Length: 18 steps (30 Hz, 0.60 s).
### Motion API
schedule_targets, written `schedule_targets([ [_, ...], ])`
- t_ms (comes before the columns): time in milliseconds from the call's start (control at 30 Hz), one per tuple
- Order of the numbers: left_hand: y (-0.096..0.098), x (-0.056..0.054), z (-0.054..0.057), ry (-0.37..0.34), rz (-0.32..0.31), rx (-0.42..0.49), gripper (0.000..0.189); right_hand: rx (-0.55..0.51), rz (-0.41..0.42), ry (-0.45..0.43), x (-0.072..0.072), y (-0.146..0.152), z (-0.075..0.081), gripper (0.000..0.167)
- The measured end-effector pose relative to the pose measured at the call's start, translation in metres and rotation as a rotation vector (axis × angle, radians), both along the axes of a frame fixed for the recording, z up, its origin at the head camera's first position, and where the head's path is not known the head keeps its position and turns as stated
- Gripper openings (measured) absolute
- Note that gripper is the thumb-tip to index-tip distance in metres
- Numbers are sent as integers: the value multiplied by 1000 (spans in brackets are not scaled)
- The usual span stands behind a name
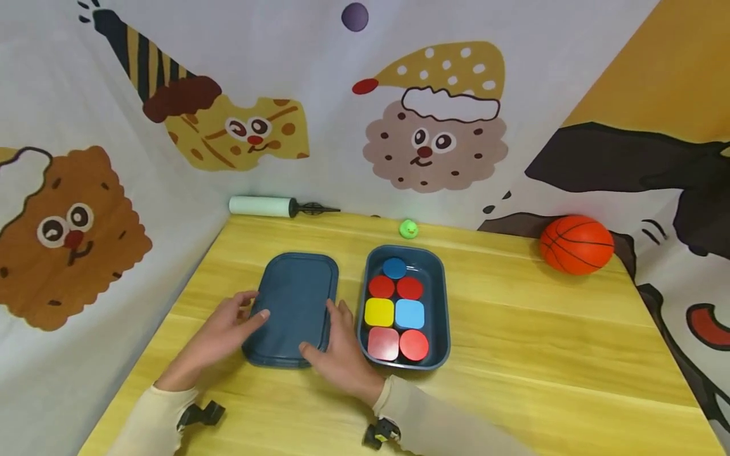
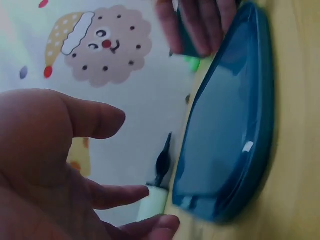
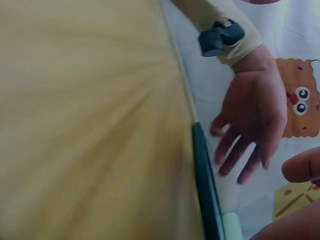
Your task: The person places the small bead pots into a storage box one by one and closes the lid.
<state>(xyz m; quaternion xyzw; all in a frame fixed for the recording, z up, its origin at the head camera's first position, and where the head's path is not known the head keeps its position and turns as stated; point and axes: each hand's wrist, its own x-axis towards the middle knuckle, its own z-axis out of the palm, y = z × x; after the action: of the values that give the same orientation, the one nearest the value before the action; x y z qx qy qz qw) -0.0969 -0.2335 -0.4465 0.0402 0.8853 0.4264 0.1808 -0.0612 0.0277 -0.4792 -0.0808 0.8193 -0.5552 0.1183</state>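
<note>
A dark blue rectangular lid [image 1: 293,304] with rounded corners lies flat on the wooden table; the left wrist view shows its raised rim [image 2: 265,115]. My left hand [image 1: 225,329] is at the lid's left edge, fingers relaxed and thumb apart. Over the lid's lower right edge hovers my right hand [image 1: 340,354], thumb and fingers spread. Neither hand grips anything. Beside the right hand stands a matching dark blue box [image 1: 447,304], holding several flat pieces: a blue disc [image 1: 395,268], red discs [image 1: 409,289], and yellow [image 1: 379,312], light blue [image 1: 409,314] and pinkish-red squares [image 1: 383,344].
A white hand pump [image 1: 262,206] with a black nozzle lies along the back left edge. Behind the box sits a small green rubber duck [image 1: 409,229]. An orange toy basketball [image 1: 577,245] rests at the back right. Cloth printed with cartoon biscuits [image 1: 433,149] hangs around the table.
</note>
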Motion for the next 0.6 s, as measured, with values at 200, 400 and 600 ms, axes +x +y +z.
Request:
schedule_targets([
  [200,-17,1,-3,-112,46,28,84,-5,20,-10,1,1,-2,91],
  [400,-21,-5,-13,-152,75,124,80,-30,4,-37,-2,0,0,90],
  [600,-34,-10,-21,-94,37,182,70,-148,-41,-50,-2,-3,-3,86],
])
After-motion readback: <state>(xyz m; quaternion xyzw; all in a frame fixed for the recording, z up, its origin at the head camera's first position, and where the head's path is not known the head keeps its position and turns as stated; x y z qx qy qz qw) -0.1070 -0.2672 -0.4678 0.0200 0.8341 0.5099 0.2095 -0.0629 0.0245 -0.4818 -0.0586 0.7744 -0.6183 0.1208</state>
